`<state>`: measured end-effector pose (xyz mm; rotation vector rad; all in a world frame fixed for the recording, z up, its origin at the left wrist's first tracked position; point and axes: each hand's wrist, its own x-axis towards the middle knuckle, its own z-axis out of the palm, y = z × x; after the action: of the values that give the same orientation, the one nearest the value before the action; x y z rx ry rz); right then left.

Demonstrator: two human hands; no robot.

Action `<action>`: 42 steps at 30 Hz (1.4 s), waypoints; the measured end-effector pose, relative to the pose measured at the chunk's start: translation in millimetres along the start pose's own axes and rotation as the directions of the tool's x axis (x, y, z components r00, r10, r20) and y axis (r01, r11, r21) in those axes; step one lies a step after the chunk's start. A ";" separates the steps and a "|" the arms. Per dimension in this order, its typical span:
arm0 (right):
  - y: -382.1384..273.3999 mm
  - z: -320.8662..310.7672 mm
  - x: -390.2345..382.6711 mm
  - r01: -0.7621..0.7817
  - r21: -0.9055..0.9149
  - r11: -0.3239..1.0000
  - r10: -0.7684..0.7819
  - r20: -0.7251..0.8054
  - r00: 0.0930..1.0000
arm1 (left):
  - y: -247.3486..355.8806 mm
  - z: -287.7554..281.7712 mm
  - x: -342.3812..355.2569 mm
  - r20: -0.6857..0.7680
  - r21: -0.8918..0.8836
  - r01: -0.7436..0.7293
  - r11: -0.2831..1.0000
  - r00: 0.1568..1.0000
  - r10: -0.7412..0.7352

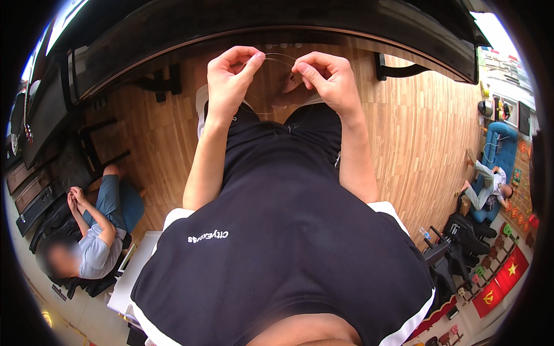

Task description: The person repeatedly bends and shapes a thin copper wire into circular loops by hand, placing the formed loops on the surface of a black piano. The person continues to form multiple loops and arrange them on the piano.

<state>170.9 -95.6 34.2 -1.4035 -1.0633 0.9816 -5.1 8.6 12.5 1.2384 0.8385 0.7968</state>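
Nearest on my feed, a dark shirt (288, 230); past it I log the left hand (229, 83), thumb and forefinger pinching a thin strand (280, 55), remaining fingers loosely curled. Right hand (330, 83) closed likewise, thumb to forefinger, the strand bowing between both; on the far side, dark glossy furniture (277, 20).

Fairly bright light covers the wooden floor (415, 132), with white glare burning out patches at the upper left and upper right. The black shirt (288, 230) sinks into near-uniform dark, while the left hand (228, 86) and right hand (332, 83) look reasonably sharp — the thin strand (281, 55) barely shows. The long black panel (277, 26) bows strongly, and the round rim fades to black.
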 end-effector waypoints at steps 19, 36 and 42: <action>11.6 -53.3 -4.9 0.150 0.174 0.973 -0.022 -0.578 0.816 | 4.0 -55.8 7.1 0.199 -0.002 0.094 0.996 0.976 -0.092; -0.4 -181.2 -39.2 0.390 0.077 0.917 -0.109 -0.895 0.433 | 25.0 -157.7 14.4 0.098 -0.207 -0.183 0.961 0.974 0.206; -38.8 -184.8 -2.8 0.345 -0.209 0.915 -0.343 -0.853 0.394 | 41.1 -143.1 15.2 0.117 -0.636 -0.223 0.738 0.918 0.378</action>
<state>344.4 -145.2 89.7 -1.3271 -0.4816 -0.1445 -125.9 94.5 33.5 0.8551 0.1309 1.0553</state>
